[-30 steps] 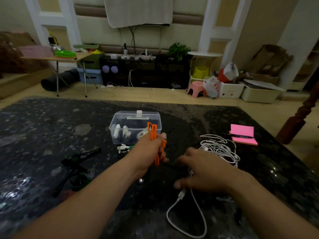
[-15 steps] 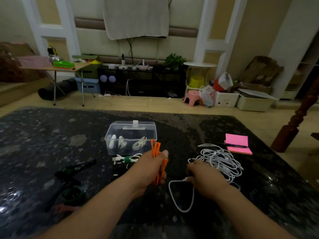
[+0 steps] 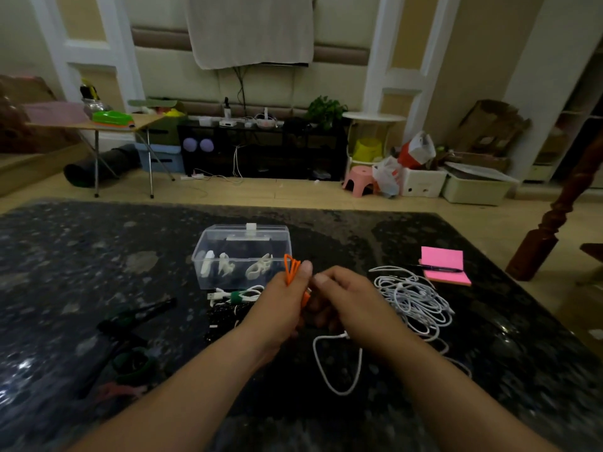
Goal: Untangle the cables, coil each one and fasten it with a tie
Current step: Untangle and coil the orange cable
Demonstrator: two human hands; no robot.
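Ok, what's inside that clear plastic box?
Three white clip-like pieces lie in the clear box. The left hand and orange cable cover its front right corner, hiding anything there.

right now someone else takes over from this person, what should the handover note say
Left hand grips the thin orange cable, folded into loops, no tie visible on it.
Right hand, fingers curled, is close against it and holds one end of a loose white cable. The tangled white cable pile lies to its right.
Done: coiled white cable with green tie, in front of the clear plastic box. A black speckled coil lies beside it, tie unclear.
Left: tie the orange one, then untangle and coil the white pile.
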